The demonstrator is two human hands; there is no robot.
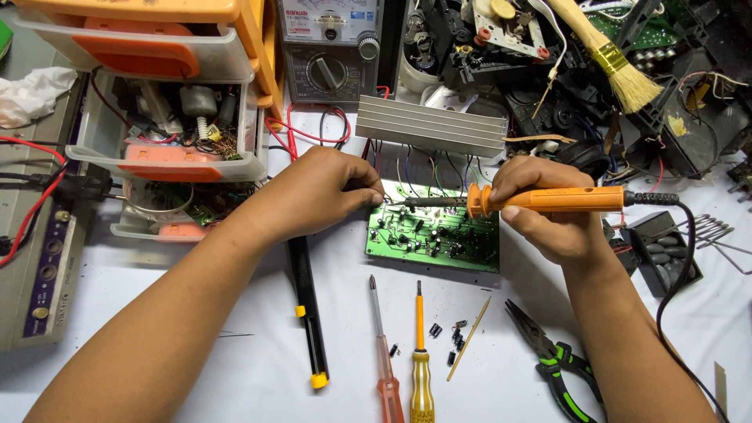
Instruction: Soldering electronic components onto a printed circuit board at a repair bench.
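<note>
Two hands work over the green circuit board (433, 235) on the table (235, 313): right hand (540, 211) grips an orange soldering iron (548, 200), left hand (317, 192) pinches at the board's edge.

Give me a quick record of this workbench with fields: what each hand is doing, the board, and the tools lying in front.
Right hand: holds orange soldering iron, tip at the board's upper left edge
Left hand: fingertips pinched at the same spot, by the tip
Board: green circuit board, flat on the white table, wired to a finned heat sink
Front tools: red screwdriver, yellow screwdriver, green-handled pliers
Behind: analog multimeter
</note>
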